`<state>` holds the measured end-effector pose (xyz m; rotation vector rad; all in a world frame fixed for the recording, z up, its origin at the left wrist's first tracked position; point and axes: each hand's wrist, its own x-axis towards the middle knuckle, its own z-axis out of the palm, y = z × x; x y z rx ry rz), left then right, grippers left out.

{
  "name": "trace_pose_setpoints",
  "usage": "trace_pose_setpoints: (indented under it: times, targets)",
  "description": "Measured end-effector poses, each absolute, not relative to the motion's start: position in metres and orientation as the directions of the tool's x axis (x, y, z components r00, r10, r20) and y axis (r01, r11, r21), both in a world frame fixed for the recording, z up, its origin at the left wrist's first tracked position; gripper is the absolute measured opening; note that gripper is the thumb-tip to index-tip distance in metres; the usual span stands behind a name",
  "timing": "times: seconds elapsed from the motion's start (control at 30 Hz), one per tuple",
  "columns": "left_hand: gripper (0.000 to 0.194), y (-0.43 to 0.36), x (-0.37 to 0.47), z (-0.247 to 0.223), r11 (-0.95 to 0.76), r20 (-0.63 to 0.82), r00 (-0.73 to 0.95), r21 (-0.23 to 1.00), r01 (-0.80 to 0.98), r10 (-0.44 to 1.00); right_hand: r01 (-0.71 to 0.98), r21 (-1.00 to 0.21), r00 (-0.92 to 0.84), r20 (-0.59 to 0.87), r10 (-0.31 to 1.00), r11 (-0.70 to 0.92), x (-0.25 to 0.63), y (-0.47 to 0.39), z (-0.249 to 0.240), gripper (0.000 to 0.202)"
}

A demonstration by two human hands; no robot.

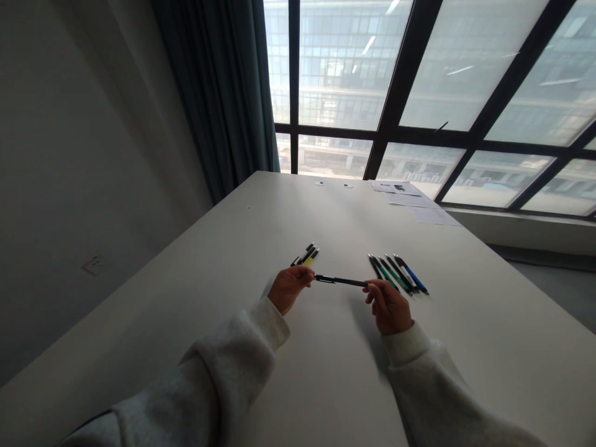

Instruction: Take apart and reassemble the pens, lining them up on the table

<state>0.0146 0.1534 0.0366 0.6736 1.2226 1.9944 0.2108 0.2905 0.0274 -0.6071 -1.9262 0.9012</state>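
A black pen (342, 281) with a clip spans the gap between my two hands, roughly level above the table. My left hand (289, 287) is closed, pinching the clip end between thumb and fingers. At the other end, the fingertips of my right hand (388, 305) are closed on the pen's tip. Just beyond my left hand lies a small group of pens (307, 253), black ones and one with yellow, partly hidden by the hand. Past my right hand several pens (399, 273) in black, green and blue lie side by side, slanted; my fingers cover some of their ends.
The white table (223, 273) stretches away to a large window (344, 68). Paper sheets (414, 200) lie at the far right edge, and two small white items (347, 185) sit at the far edge. A dark curtain (223, 93) hangs at the back left.
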Motion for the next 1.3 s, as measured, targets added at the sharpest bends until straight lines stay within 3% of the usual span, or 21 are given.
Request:
trace_pose_setpoints:
  times: [0.43, 0.8, 1.3]
  targets:
    - [0.032, 0.1550, 0.0128, 0.0305, -0.324, 0.095, -0.628, 0.910, -0.260, 0.772, 0.081, -0.800, -0.473, 0.494, 0.729, 0.594, 0.2124, 0.2933, 0.0253, 0.031]
    - [0.030, 0.1532, 0.0135, 0.0332, -0.248, 0.123, -0.598, 0.960, -0.131, 0.792, 0.086, -0.833, -0.511, 0.434, 0.742, 0.547, 0.2120, 0.2900, 0.0277, 0.042]
    - [0.029, 0.1521, 0.0144, 0.0398, -0.250, 0.161, -0.673, 0.968, -0.036, 0.721, -0.062, -0.901, -0.661, 0.360, 0.659, 0.430, 0.2130, 0.2862, 0.0229, 0.035]
